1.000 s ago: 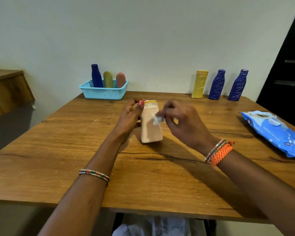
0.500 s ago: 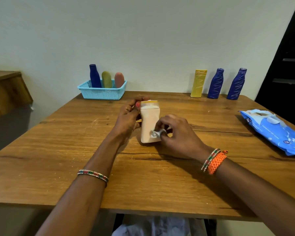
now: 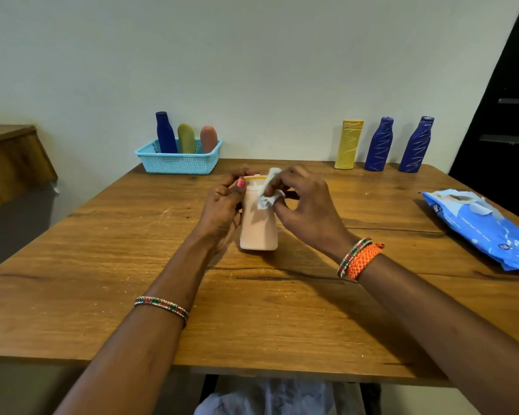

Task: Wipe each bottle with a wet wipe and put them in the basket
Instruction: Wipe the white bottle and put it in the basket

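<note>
A peach bottle (image 3: 259,229) with a yellow-rimmed cap stands upright on the wooden table (image 3: 252,310) at its middle. My left hand (image 3: 224,209) grips the bottle's upper left side. My right hand (image 3: 304,205) pinches a crumpled white wet wipe (image 3: 268,191) against the bottle's top right. A light blue basket (image 3: 179,163) at the back left holds a blue bottle (image 3: 164,133), an olive bottle (image 3: 187,139) and a salmon bottle (image 3: 209,138). At the back right stand a yellow bottle (image 3: 348,144) and two purple bottles (image 3: 379,144) (image 3: 417,144).
A blue pack of wet wipes (image 3: 486,226) lies at the table's right edge with its flap open. A wooden ledge (image 3: 12,157) sticks out at the left. A dark doorway (image 3: 504,109) is at the right. The wall runs right behind the table.
My right hand with the wipe has moved from the bottle's lower part up to its cap. My left hand keeps its hold on the bottle.
</note>
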